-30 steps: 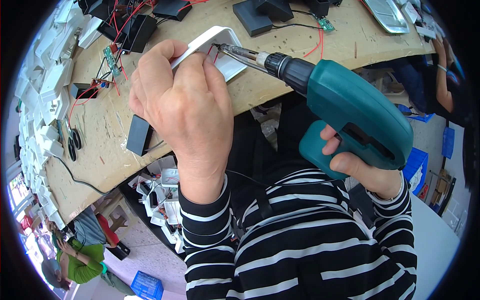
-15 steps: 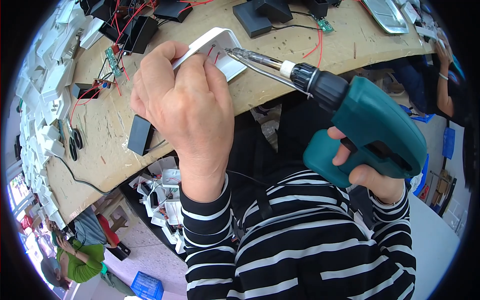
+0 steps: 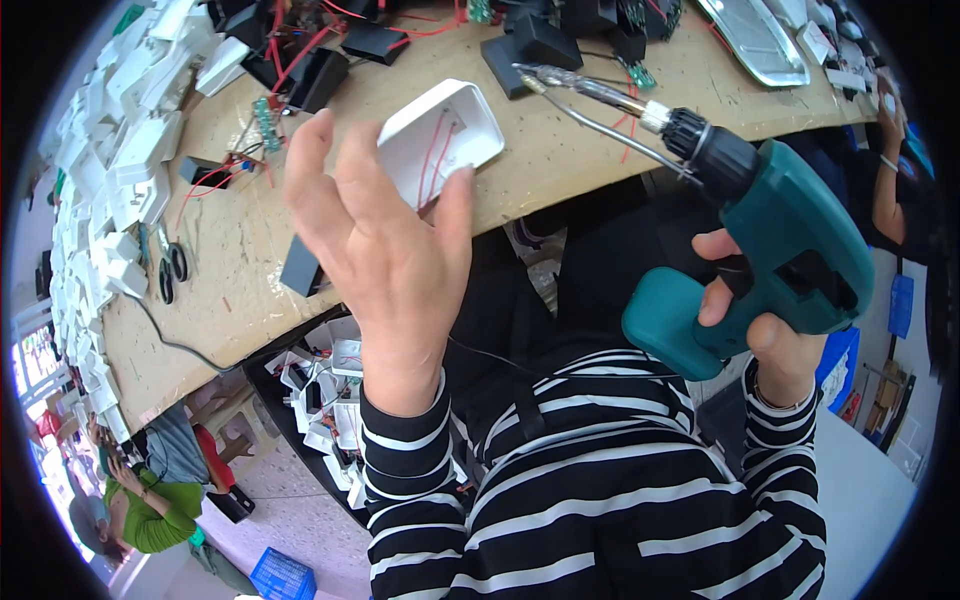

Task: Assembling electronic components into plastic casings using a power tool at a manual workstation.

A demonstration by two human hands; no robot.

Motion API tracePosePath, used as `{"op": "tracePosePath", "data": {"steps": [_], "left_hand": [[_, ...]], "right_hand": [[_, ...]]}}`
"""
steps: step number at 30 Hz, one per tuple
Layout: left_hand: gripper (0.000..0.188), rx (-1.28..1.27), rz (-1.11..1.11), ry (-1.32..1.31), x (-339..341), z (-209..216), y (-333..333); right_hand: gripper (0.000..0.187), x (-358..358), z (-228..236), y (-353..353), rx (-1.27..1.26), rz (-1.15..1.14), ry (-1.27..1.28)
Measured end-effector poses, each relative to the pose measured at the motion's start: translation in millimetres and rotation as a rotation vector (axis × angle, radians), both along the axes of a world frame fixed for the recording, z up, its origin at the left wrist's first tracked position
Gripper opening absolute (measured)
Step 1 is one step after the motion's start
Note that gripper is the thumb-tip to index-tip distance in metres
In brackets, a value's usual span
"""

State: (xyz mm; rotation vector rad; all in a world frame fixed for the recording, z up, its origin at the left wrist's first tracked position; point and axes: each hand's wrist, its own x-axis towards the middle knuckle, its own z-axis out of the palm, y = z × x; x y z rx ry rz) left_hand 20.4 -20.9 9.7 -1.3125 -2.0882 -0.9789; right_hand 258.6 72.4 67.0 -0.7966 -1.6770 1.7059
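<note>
White housing [image 3: 472, 132] with two red wires [image 3: 431, 157] inside sits just beyond the wide-spread left fingers [image 3: 358, 165], contact unclear. Right fingers [image 3: 716, 301] grip one green soldering gun [image 3: 800, 232].

No legible lettering, no readable labels, no numbers or signs made out

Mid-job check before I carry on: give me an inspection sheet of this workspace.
Surface: wooden worktable, scuffed.
Job's things: white plastic case, two red wires inside; green pistol-grip soldering iron, tip clear of the case.
Clutter: white casings piled at left; scissors; metal tray at far right.
Hands: left hand, fingers spread at the case, contact unclear; right hand grips the iron.
Cables: black cable, table's lower left.
Surroundings: person in green; blue crate on floor.
</note>
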Motion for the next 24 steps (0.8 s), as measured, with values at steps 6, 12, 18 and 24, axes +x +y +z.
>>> {"op": "tracePosePath", "data": {"steps": [6, 12, 18, 24], "left_hand": [[0.054, -0.127, -0.084, -0.295, -8, 4, -4], [0.041, 0.233, -0.206, -0.722, -25, 38, -48], [0.063, 1.02, -0.671, -1.273, -65, 79, -168], [0.061, 0.88, -0.452, -1.193, -41, 84, -285]], "right_hand": [[0.077, -1, 55, 44, 0.32, 0.14, -0.006], [0.074, -29, 155, 75, 0.485, 0.457, -0.112], [0.069, -66, 165, 64, 0.366, 0.553, 0.051], [0.063, -74, 166, 57, 0.193, 0.548, 0.171]]}}
